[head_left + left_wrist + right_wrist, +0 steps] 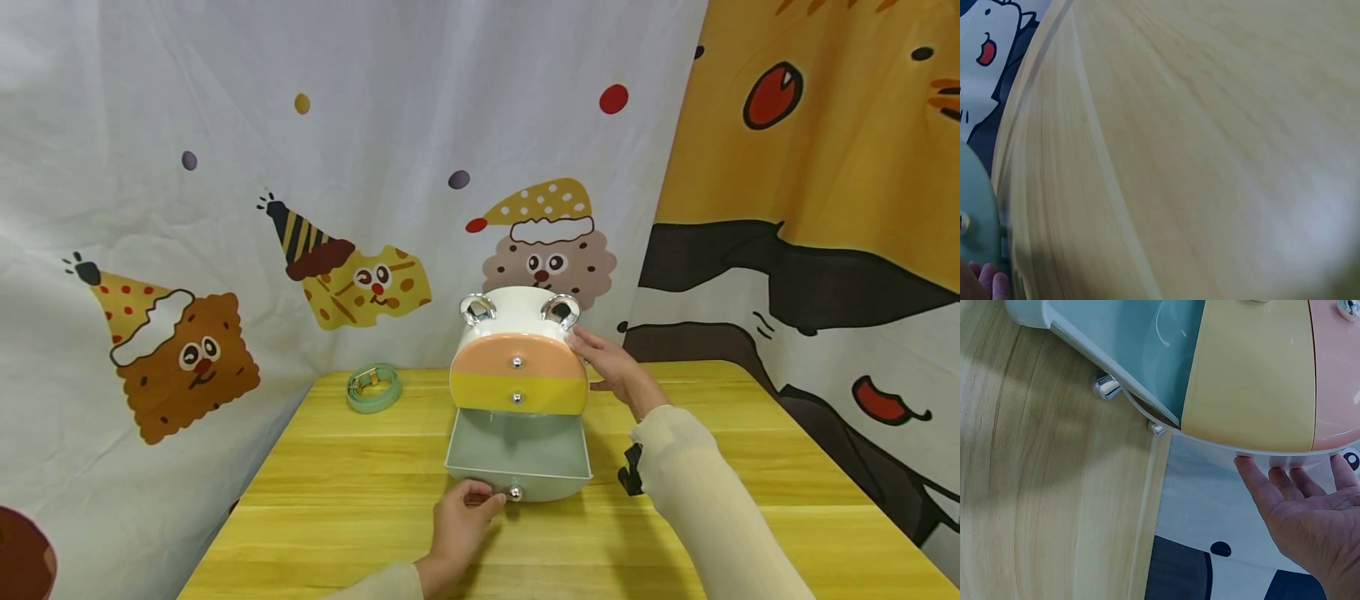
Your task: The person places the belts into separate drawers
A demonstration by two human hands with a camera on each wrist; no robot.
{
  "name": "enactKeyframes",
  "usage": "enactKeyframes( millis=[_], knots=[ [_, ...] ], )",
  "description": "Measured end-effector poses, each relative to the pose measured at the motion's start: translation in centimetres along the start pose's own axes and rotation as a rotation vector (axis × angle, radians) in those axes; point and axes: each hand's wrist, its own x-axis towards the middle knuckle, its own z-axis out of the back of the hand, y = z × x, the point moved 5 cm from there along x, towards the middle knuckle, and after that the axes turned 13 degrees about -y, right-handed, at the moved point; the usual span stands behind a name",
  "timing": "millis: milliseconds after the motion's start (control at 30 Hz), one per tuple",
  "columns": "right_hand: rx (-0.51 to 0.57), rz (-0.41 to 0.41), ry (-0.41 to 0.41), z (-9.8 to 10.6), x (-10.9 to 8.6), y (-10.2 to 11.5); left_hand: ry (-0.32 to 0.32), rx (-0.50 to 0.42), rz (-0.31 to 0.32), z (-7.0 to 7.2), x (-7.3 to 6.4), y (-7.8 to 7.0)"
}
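Note:
A small white cabinet [513, 310] with two round silver ears stands on the table. Its orange top drawer [487, 354] and yellow middle drawer [480, 392] are closed, each with a silver knob. The pale green bottom drawer [480, 458] is pulled far out, and its inside shows nothing. At that drawer's front is my left hand [461, 521], thumb tip right beside the silver knob [514, 493] and fingers close to the front panel. My right hand [1310, 512] rests its extended fingertips against the cabinet's right side wall.
A coiled green belt [375, 388] with a gold buckle lies at the back left of the wooden table [337, 500]. Behind the table hangs a white curtain [375, 83] with cartoon prints. Silver feet [1107, 386] hold the cabinet off the tabletop.

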Motion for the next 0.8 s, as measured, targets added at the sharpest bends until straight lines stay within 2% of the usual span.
enactKeyframes(
  millis=[267,600,800],
  knots=[
    [0.001,-0.005,-0.001,0.0,0.1,0.0,0.020,0.043,-0.038,2.7,1.5,-0.7],
    [-0.002,0.005,-0.002,0.1,-0.2,0.1,-0.055,0.132,-0.035,4.9,4.0,-2.0],
    [0.000,0.002,-0.004,0.1,0.0,-0.1,-0.088,0.132,-0.039,6.1,5.5,-2.3]
  ],
)
